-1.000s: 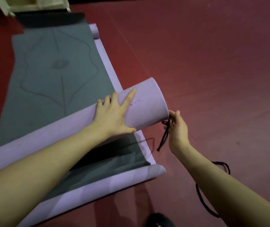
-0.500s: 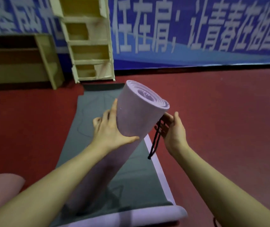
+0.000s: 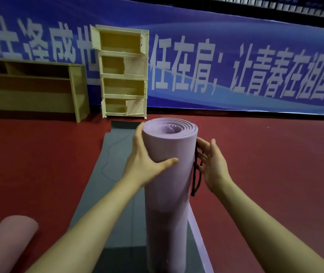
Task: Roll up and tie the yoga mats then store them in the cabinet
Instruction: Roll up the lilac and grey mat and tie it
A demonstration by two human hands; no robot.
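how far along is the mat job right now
Done: the purple mat is rolled tight and stands on end; a pink roll lies on the floor at lower left. In hand: the left hand grips the purple roll while the right hand holds a black cord against its side, not yet tied. Left: tying it, rolling the grey mat that lies flat, and storing everything in the open cabinet.
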